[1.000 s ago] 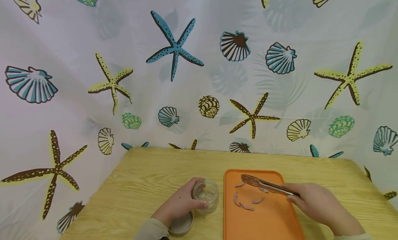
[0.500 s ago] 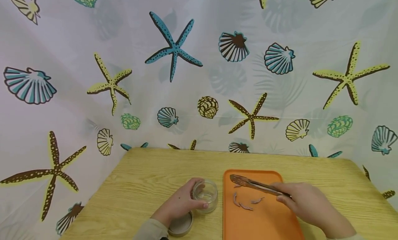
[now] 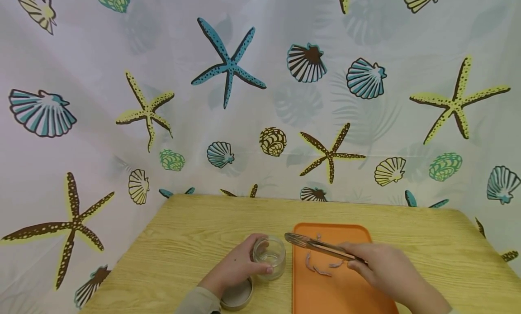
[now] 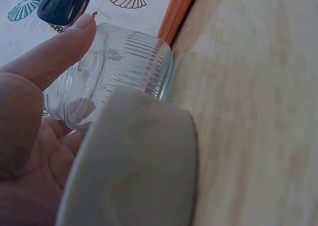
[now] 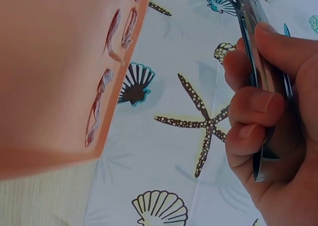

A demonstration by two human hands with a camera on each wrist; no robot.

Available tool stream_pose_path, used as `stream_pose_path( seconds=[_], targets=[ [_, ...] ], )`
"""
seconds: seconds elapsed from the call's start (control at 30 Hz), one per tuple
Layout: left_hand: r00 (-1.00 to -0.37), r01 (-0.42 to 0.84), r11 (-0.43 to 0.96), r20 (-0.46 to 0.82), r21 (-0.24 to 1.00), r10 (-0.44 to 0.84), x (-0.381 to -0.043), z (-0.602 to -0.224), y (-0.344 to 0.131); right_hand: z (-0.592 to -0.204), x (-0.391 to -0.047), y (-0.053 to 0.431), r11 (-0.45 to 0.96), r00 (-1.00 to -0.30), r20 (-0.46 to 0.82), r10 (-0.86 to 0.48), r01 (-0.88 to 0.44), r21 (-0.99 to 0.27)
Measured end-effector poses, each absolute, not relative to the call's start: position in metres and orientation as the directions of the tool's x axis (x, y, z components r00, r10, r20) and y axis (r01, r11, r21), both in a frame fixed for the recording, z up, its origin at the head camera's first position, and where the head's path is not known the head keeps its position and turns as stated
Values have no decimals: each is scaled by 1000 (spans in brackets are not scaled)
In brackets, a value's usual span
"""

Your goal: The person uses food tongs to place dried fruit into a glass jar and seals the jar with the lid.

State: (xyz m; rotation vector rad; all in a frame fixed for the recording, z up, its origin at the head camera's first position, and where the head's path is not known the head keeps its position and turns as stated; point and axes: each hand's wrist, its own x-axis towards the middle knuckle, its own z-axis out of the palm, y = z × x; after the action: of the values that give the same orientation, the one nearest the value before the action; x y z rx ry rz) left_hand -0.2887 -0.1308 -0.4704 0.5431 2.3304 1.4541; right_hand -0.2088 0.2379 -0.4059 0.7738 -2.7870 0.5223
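My left hand (image 3: 240, 262) grips a clear glass jar (image 3: 270, 255) standing without a lid on the table, thumb on its near side. In the left wrist view the jar (image 4: 134, 62) has a ribbed wall. My right hand (image 3: 384, 266) holds metal tongs (image 3: 325, 248), fingers curled round the handles in the right wrist view. Their tips reach past the tray's left edge, close to the jar's rim; whether they hold a strip, I cannot tell. Several thin strips (image 3: 323, 271), pinkish-white and reddish, lie on the orange tray (image 3: 342, 293) beneath.
A round lid (image 3: 237, 296) lies on the wooden table (image 3: 203, 219) beside the jar, partly under my left wrist. Behind the table hangs a white curtain (image 3: 252, 169) printed with starfish and shells.
My right hand has carried the tongs leftward, from over the strips at the tray's far part to near the jar's rim. The left hand and jar have stayed in place.
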Motion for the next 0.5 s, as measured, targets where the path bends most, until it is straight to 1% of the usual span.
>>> stream_pose_path(
  seconds=[0.2,0.5],
  targets=[
    [-866,134,402,-90,906,492,-288,-471,-130,-408,-206,232,779,-830,289,-478,-552,-297],
    [-867,135,408,-92,903,489,-288,-469,-130,-407,-204,222,780,-825,297,-482,-558,-284]
  ],
)
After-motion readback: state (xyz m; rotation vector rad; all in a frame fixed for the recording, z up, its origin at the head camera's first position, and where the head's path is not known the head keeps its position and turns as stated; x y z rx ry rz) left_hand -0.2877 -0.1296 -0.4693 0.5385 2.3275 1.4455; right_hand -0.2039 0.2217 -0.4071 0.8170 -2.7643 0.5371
